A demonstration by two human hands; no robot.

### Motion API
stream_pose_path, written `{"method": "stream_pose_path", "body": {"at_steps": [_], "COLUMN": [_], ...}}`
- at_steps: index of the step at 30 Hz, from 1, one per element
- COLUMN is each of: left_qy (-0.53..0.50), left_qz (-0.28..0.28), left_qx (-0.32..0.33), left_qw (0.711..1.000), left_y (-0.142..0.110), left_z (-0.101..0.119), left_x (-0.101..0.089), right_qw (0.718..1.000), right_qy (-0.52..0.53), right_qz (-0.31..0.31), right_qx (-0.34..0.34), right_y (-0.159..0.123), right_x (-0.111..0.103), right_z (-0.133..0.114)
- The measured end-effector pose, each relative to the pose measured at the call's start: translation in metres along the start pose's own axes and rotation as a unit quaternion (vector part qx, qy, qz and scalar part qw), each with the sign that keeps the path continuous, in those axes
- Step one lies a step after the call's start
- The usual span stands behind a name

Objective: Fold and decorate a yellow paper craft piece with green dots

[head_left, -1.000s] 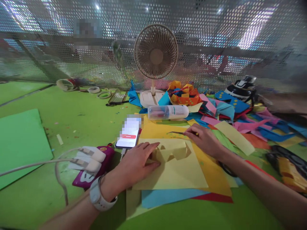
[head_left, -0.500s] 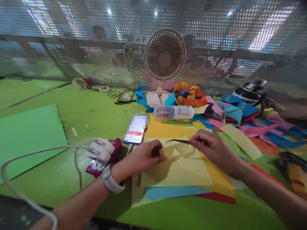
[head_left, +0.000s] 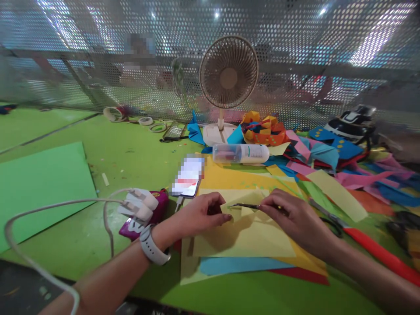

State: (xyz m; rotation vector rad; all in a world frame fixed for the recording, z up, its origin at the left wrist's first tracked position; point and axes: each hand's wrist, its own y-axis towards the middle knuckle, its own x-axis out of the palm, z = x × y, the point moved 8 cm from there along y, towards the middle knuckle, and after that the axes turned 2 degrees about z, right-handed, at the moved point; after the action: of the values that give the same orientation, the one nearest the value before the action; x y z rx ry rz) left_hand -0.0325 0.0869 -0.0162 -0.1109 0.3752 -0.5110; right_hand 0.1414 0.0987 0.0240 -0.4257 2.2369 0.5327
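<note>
My left hand point(head_left: 205, 214), a white watch on its wrist, has thumb and fingers closed on a folded pale yellow paper piece point(head_left: 241, 210), held over a sheet of the same colour point(head_left: 249, 240). The piece blends with that sheet, so its outline is hard to make out. My right hand point(head_left: 287, 212) pinches dark, thin tweezers point(head_left: 246, 205). Their tip points left, close to the left fingers and the folded piece; whether it grips a tiny bit is too small to tell. Tiny green bits lie on the yellow-orange sheet point(head_left: 236, 173) behind.
A phone point(head_left: 188, 177) on a cable lies left of the sheets, near chargers on a purple power bank point(head_left: 157, 205). Behind are a clear bottle point(head_left: 241, 154), a fan point(head_left: 228, 72) and coloured paper scraps point(head_left: 318, 153). Red-handled scissors point(head_left: 377, 247) lie beneath my right arm.
My left hand has lifted the folded paper from the sheet and curled round it. My right hand has brought the tweezers from the green bits down toward the paper. The view has shifted left.
</note>
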Motion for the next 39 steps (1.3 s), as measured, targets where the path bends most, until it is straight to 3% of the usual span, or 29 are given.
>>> {"method": "stream_pose_path", "body": {"at_steps": [39], "left_qy": [0.070], "left_qz": [0.000], "left_qx": [-0.006], "left_qw": [0.998], "left_y": [-0.005], "left_z": [0.009], "left_x": [-0.001], "right_qw": [1.000], "right_qy": [-0.011], "right_qz": [-0.004], "right_qx": [-0.013], "right_y": [-0.003], "right_x": [0.003], "right_z": [-0.006]}}
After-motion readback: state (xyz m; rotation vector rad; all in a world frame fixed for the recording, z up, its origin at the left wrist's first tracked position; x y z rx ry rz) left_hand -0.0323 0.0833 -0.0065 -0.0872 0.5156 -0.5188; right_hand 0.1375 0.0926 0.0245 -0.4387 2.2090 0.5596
